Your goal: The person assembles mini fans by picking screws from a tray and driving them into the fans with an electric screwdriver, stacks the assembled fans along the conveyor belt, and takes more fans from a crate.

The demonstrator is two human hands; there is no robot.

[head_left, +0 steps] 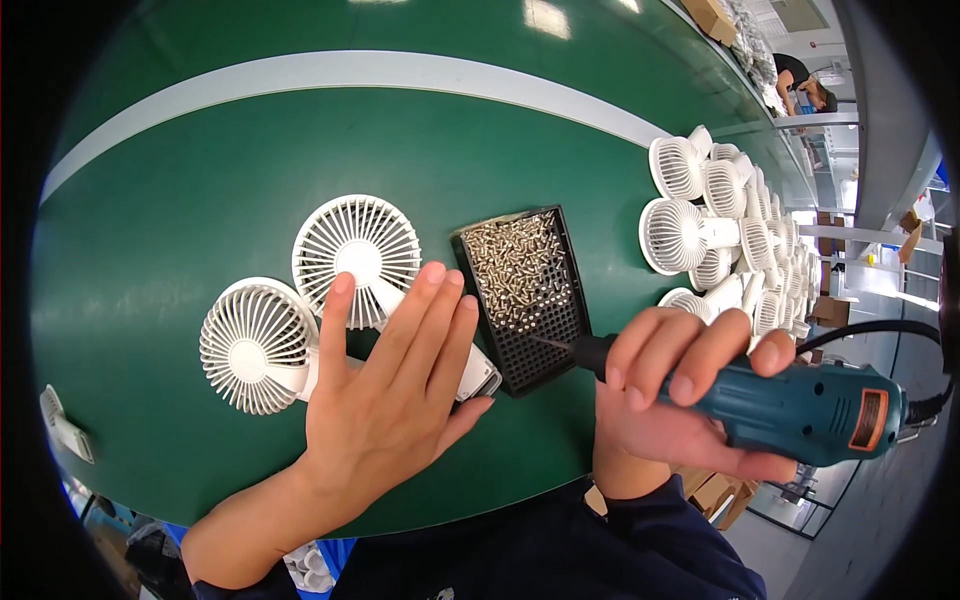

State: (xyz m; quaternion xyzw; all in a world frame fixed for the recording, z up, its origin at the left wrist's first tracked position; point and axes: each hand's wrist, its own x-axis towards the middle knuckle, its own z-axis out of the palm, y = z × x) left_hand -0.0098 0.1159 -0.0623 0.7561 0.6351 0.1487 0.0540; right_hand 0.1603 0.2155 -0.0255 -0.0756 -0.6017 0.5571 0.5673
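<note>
In the head view, a black tray [535,358] is sitting on the green table [150,240], its upper part holding loose small metal screws [515,262] and its lower part showing a grid of holes. Beyond the tray, green surface is stretching to a curving pale strip [380,70]; on the near side, the table's edge is running close to the person's dark clothing [480,550]. Right of the tray, past a strip of green, a crowded heap of white fans [672,235] is lining that side. Left of it, one white fan [358,262] is lying just beside, with a second white fan [248,360] nearer the person and farther left; green surface is spreading beyond them to a small white piece [68,428] near the far left edge. The left hand [385,400] is lying flat, palm down, over the fans' handles left of the tray, three fingers together, the little finger and thumb spreading away. The right hand [670,400] is curling around a teal electric screwdriver [800,410] at the tray's lower right; its thin bit [552,343] is pointing over the holes, whether touching I cannot tell.
</note>
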